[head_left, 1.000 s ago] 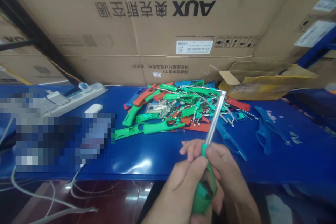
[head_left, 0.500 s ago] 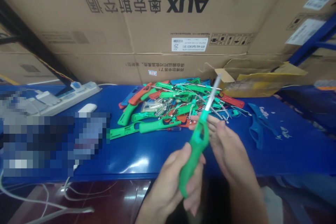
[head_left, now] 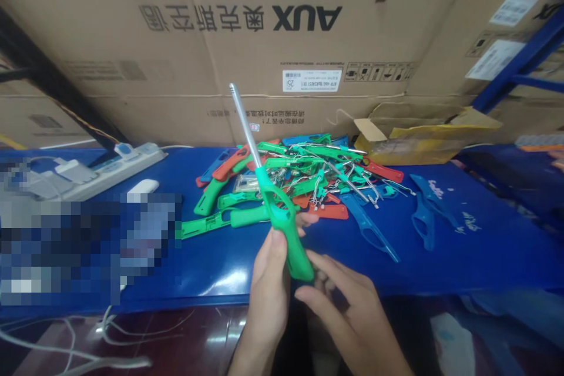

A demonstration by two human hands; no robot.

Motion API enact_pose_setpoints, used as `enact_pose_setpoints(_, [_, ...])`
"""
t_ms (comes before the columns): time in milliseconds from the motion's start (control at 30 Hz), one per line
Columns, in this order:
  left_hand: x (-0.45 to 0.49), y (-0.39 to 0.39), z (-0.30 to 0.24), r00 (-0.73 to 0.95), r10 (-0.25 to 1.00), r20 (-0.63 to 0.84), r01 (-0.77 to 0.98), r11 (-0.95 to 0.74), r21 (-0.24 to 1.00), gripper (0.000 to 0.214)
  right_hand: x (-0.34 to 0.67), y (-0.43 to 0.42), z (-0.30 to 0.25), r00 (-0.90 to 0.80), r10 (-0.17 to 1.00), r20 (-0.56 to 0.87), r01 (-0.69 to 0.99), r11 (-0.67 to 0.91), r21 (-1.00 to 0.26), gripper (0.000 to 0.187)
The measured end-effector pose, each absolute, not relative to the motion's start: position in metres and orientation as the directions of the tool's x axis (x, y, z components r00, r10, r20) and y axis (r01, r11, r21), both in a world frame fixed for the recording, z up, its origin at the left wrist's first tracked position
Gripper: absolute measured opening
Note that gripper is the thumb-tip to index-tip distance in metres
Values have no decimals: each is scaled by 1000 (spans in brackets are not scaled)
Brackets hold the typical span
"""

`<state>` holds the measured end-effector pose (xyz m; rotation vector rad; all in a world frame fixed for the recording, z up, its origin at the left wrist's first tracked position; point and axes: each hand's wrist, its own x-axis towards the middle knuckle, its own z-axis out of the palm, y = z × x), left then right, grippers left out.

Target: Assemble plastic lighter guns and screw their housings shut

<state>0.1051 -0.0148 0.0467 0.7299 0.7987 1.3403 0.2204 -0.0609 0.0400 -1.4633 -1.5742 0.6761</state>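
Observation:
My left hand (head_left: 271, 282) is closed around the handle of a green gas lighter (head_left: 294, 247), its thumb lying along the side. The lighter's long silver metal tube (head_left: 244, 120) points up and to the left. My right hand (head_left: 348, 299) is at the handle's lower end, with thumb and index finger apart; the index fingertip appears to touch the handle's edge. Some of its other fingers are curled and partly hidden. Behind the hands lies a pile of lighter parts: green half-shells (head_left: 207, 224), orange shells (head_left: 328, 211), metal tubes and thin white wires.
A blue table (head_left: 379, 270) carries the pile. Blue shells (head_left: 423, 226) lie to the right. A power strip (head_left: 118, 170), a white object (head_left: 143, 187) and a blurred-out area are on the left. Large cardboard (head_left: 211, 70) stands behind, with a small open box (head_left: 423, 147) at the back right.
The lighter has swung from leaning right to leaning left. My right hand has moved down from near its trigger opening to the handle's end. A blue shell once hidden behind my right hand now shows.

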Motion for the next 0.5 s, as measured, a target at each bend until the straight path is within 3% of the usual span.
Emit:
enact_pose_setpoints(133, [104,-18,42,195,981,-12,-639,137,757,33,220,-60,43,-8,987,163,422,151,-894,25])
enact_pose_setpoints(267, [109,-26,35,116,976,186,-660,-64,748,26,249,-61,39,-126,970,208,486,243,-839,23])
enact_pose_setpoints(367, [108,-25,34,30,993,111,-668,-63,741,24,306,-64,27,162,923,349,700,142,-700,25])
enact_pose_setpoints(467, [92,-14,36,-78,997,-22,-626,-32,779,21,380,-70,15,425,704,569,880,-173,-443,46])
enact_pose_setpoints(500, [85,-9,38,-129,991,-44,-602,-43,798,21,405,-72,13,465,700,543,879,-294,-375,51])
